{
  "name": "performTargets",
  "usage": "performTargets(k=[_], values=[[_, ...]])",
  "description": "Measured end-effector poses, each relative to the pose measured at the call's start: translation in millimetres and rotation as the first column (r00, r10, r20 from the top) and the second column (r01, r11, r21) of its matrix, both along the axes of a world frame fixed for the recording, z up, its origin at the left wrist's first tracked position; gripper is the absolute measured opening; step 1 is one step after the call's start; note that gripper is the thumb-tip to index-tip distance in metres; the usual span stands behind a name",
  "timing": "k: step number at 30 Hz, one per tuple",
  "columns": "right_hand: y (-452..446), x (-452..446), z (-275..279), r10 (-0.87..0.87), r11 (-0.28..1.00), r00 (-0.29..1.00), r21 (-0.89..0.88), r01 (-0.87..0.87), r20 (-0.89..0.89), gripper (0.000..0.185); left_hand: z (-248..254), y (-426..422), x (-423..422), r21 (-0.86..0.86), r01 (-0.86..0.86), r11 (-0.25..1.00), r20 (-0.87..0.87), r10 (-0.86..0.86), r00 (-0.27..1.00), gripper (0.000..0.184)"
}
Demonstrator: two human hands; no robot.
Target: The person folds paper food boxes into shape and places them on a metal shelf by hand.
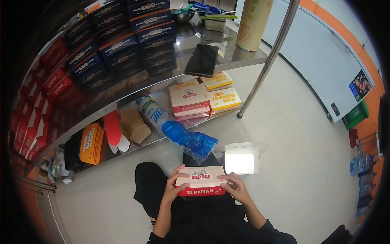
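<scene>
A closed food box (205,181), cream on top with a red front reading "SI PAMAN", rests at my lap. Around its left end my left hand (176,182) is closed, fingers on the lid and thumb by the front edge. At the right end, my right hand (235,188) grips it the same way. Just past the box, to the right, an opened white box (242,160) lies with its lid up.
Stacked dark blue boxes (118,44) and a phone (202,60) occupy the steel table. Its lower shelf holds folded food boxes (189,97), a plastic sleeve of cups (156,113) and orange packaging (91,142). A metal leg (266,65) stands at right.
</scene>
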State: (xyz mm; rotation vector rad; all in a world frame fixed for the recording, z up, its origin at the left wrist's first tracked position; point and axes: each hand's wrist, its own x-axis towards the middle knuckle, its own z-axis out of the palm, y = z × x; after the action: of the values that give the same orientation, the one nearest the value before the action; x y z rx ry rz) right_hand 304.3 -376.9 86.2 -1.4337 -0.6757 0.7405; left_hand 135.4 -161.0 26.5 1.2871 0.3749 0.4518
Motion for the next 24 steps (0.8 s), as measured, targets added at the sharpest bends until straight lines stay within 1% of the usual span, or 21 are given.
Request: performTargets(k=[1, 3, 7, 10, 11, 12, 13, 14, 15, 16, 17, 18, 19, 20, 21, 22, 23, 24], values=[[-0.2, 0.7, -4.1, 0.000, 1.000, 1.000, 0.001, 0.000, 0.001, 0.027, 0.5, 0.9, 0.7, 0.026, 0.028, 0.999, 0.023, -0.028, 0.999, 0.029], [-0.9, 0.6, -11.9, 0.005, 1.000, 0.998, 0.012, -0.004, -0.068, 0.023, 0.9, 3.7, 0.2, 0.052, 0.051, 0.997, 0.035, -0.053, 0.998, 0.030], [-0.6, 0.4, -9.2, 0.020, 1.000, 0.997, -0.019, -0.022, -0.079, 0.022, 4.7, 6.5, -0.4, 0.106, 0.101, 0.989, 0.052, -0.107, 0.993, 0.029], [-1.7, -1.2, -11.7, 0.026, 1.000, 0.998, 0.012, -0.026, -0.063, 0.020, 3.3, 6.1, 3.0, 0.098, 0.062, 0.993, 0.029, -0.065, 0.997, 0.024], [-3.3, -0.1, -14.7, 0.030, 0.999, 1.000, -0.021, -0.030, 0.009, 0.019, 0.4, 5.2, 3.0, 0.097, 0.063, 0.993, 0.028, -0.066, 0.997, 0.024], [-5.3, 0.9, -18.5, 0.035, 0.998, 0.996, -0.053, -0.031, 0.082, 0.019, -4.8, 3.3, 2.3, 0.068, 0.003, 0.998, 0.024, -0.005, 1.000, 0.021], [-7.7, 2.5, -26.0, 0.033, 0.998, 0.996, -0.054, -0.028, 0.082, 0.019, -10.4, 1.3, 2.0, 0.039, -0.055, 0.998, 0.018, 0.054, 0.998, 0.018], [-8.1, 4.3, -32.1, 0.072, 0.997, 0.987, -0.026, -0.068, 0.144, 0.019, -15.8, -0.3, 2.9, 0.039, -0.053, 0.998, 0.019, 0.052, 0.998, 0.018], [-9.2, 4.7, -36.4, 0.109, 0.994, 0.972, 0.000, -0.112, 0.207, 0.020, -21.7, -1.8, 4.0, 0.009, -0.145, 0.989, 0.002, 0.145, 0.989, 0.012], [-12.1, 1.4, -39.0, 0.110, 0.994, 0.972, 0.000, -0.112, 0.206, 0.020, -27.6, -3.0, 3.7, -0.018, -0.238, 0.971, -0.019, 0.237, 0.971, 0.006], [-11.6, -4.7, -33.5, 0.142, 0.990, 0.957, -0.034, -0.137, 0.255, 0.021, -36.3, -3.2, 0.5, -0.018, -0.239, 0.971, -0.019, 0.238, 0.971, 0.006], [-10.5, -10.5, -31.3, 0.176, 0.984, 0.937, -0.069, -0.162, 0.302, 0.022, -37.6, -2.9, -2.0, -0.045, -0.282, 0.958, -0.072, 0.278, 0.958, 0.013], [-11.1, -18.9, -36.0, 0.166, 0.985, 0.985, -0.035, -0.168, -0.054, 0.021, -39.1, -1.9, -3.5, -0.069, -0.326, 0.943, -0.123, 0.316, 0.941, 0.021], [-10.7, -22.5, -42.4, 0.169, 0.985, 0.984, -0.032, -0.171, -0.050, 0.021, -40.5, -4.0, -5.0, -0.067, -0.328, 0.942, -0.118, 0.319, 0.940, 0.021], [-11.3, -25.9, -50.2, 0.122, 0.992, 0.987, -0.020, -0.125, -0.105, 0.019, -23.5, -12.1, -4.5, -0.264, -0.342, 0.902, -0.098, 0.328, 0.940, 0.034], [-9.6, -28.6, -51.0, 0.074, 0.997, 0.984, -0.009, -0.077, -0.161, 0.018, -12.5, -18.5, -4.4, -0.451, -0.338, 0.826, -0.081, 0.340, 0.937, 0.047], [-8.9, -30.7, -48.0, 0.061, 0.998, 0.963, 0.043, -0.051, -0.261, 0.017, -9.9, -21.4, -5.0, -0.449, -0.336, 0.828, -0.080, 0.337, 0.938, 0.047], [-4.2, -30.0, -37.9, 0.057, 0.998, 0.964, 0.048, -0.046, -0.261, 0.017, -8.6, -23.5, -6.8, -0.500, -0.242, 0.832, 0.005, 0.282, 0.960, 0.055]])
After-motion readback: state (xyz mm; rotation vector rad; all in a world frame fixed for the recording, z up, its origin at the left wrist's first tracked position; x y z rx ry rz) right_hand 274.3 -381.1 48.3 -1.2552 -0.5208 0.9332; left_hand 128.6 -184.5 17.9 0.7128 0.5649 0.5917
